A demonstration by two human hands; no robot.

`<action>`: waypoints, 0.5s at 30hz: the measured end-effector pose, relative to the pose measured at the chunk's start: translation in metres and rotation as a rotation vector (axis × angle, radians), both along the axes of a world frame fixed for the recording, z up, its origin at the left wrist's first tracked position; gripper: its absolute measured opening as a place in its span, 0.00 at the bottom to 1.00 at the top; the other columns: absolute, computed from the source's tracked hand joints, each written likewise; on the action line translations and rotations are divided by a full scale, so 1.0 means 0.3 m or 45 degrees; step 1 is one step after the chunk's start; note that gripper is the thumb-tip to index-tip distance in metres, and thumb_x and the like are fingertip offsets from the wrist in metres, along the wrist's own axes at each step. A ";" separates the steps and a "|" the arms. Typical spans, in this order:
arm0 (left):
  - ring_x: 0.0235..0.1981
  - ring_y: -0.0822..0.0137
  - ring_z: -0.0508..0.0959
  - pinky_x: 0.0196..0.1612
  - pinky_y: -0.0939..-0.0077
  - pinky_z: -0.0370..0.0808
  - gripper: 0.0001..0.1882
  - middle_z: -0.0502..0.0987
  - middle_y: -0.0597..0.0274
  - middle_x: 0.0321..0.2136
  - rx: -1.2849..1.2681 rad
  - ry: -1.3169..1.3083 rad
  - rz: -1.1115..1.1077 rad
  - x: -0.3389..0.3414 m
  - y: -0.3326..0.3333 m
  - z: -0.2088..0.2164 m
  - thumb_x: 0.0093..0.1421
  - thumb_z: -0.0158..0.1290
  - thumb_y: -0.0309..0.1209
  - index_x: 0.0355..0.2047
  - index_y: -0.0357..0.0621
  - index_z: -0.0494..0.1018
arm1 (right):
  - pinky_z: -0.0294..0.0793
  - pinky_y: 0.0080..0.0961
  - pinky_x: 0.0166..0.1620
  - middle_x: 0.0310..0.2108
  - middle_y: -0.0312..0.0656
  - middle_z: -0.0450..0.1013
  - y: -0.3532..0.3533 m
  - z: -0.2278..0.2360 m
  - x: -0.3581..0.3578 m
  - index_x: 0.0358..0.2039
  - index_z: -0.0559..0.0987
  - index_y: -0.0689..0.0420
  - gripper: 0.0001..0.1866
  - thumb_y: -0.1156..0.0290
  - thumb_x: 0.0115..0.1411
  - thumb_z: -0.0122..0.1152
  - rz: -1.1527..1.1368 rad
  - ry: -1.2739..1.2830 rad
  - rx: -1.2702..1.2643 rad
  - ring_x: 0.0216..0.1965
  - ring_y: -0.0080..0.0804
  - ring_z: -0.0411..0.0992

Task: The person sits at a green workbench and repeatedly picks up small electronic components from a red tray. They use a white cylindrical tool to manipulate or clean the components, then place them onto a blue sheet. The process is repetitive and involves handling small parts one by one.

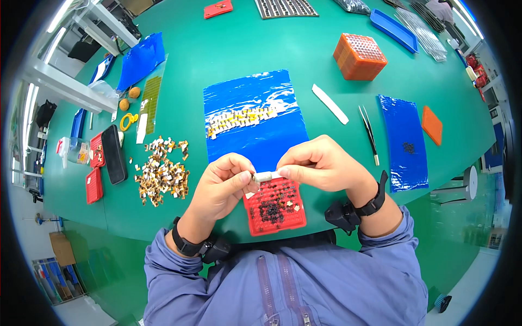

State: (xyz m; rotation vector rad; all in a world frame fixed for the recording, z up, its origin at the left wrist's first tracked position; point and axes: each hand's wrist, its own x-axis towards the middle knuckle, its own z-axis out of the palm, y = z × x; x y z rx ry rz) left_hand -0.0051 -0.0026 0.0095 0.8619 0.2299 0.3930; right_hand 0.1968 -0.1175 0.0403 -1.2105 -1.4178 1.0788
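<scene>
My left hand and my right hand meet in front of me, thumbs and forefingers pinched together. Between their fingertips is a small, pale grey and white piece, too small to name exactly; each hand grips one end. Below it on the table lies a red pegged tray scattered with tiny black parts and a few pale bits. Just beyond my hands is a blue sheet, bearing rows of small white and yellow parts.
Loose gold and white parts are heaped at left, beside a black phone and yellow scissors. At right lie tweezers, a white strip and a blue sheet. Stacked orange trays stand farther back.
</scene>
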 end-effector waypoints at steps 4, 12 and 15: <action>0.30 0.71 0.77 0.35 0.80 0.75 0.04 0.75 0.60 0.29 -0.122 -0.093 -0.062 0.008 0.006 -0.033 0.60 0.50 0.22 0.35 0.39 0.68 | 0.62 0.15 0.22 0.17 0.33 0.70 0.001 -0.030 0.003 0.31 0.80 0.60 0.09 0.68 0.59 0.58 -0.028 -0.068 0.012 0.18 0.14 0.63; 0.30 0.69 0.75 0.35 0.76 0.73 0.07 0.71 0.60 0.27 -0.120 -0.062 -0.137 -0.002 0.001 -0.024 0.59 0.52 0.27 0.33 0.41 0.64 | 0.64 0.14 0.23 0.20 0.34 0.71 0.007 -0.012 -0.002 0.30 0.78 0.62 0.07 0.71 0.56 0.62 -0.037 -0.044 0.086 0.20 0.13 0.64; 0.31 0.72 0.76 0.37 0.79 0.75 0.05 0.73 0.61 0.29 -0.118 -0.102 -0.181 0.000 0.004 -0.024 0.59 0.52 0.24 0.33 0.40 0.66 | 0.64 0.17 0.23 0.21 0.37 0.72 0.005 -0.019 -0.005 0.29 0.79 0.63 0.06 0.74 0.54 0.63 -0.007 0.069 0.017 0.20 0.18 0.67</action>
